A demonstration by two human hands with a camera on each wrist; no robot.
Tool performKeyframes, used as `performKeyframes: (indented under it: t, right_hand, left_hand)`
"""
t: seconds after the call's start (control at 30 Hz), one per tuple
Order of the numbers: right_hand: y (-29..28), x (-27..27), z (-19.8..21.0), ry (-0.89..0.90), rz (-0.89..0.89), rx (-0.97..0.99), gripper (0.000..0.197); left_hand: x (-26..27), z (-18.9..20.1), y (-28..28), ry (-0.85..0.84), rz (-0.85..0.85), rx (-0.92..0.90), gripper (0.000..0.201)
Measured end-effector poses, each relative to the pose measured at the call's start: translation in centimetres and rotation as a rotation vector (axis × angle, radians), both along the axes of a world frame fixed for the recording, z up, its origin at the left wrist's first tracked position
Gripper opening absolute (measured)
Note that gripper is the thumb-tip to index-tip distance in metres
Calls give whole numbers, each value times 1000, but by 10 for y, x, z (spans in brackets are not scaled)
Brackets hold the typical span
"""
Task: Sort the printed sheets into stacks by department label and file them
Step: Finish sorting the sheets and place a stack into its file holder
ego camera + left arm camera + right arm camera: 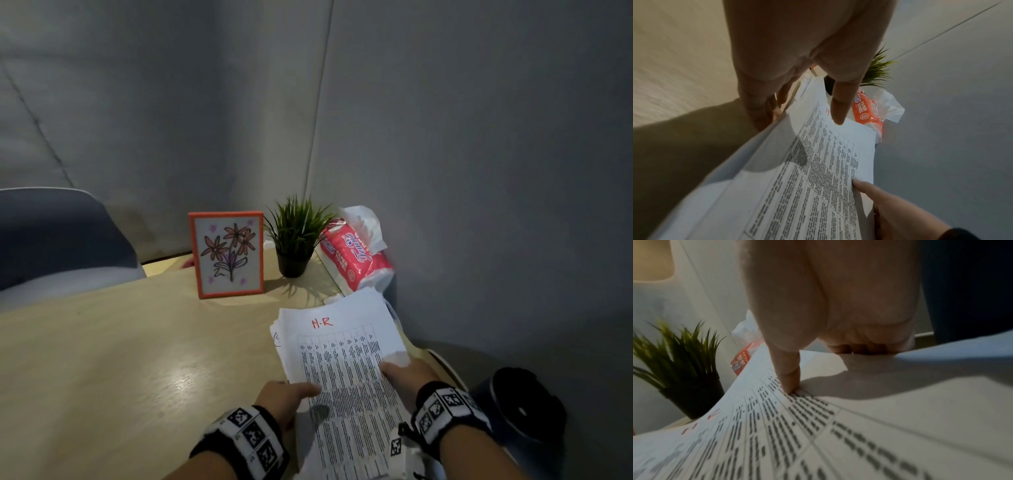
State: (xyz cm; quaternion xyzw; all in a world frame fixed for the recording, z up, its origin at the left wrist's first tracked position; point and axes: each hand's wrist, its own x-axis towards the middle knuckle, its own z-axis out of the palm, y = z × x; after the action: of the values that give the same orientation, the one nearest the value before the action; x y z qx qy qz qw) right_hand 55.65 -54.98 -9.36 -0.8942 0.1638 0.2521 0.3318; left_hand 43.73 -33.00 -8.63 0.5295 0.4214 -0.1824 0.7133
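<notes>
Both hands, left hand (287,399) and right hand (404,375), pinched the unsorted white stack of printed sheets (342,359), topped "H.R", above the pale wooden table (120,359); sorting looked barely begun, filing undone.

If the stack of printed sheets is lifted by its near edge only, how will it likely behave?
The stack of printed sheets will probably sag: it already curves between the left hand and right hand. Its edges are uneven, so loose sheets may slide apart.
</notes>
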Motion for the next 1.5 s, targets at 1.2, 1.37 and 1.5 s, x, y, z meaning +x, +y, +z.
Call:
performKeyframes:
  t: [1.2, 1.37, 1.5]
  right_hand:
    - [291, -224, 117, -169, 635, 856, 38]
    - [308, -231, 118, -72, 692, 833, 47]
    - [323, -226, 117, -47, 512, 879, 32]
  left_hand:
    - [-276, 157, 263, -655, 209, 565, 56]
    - [-288, 135, 288, -422, 208, 644, 46]
    - [-282, 121, 294, -379, 89, 720, 42]
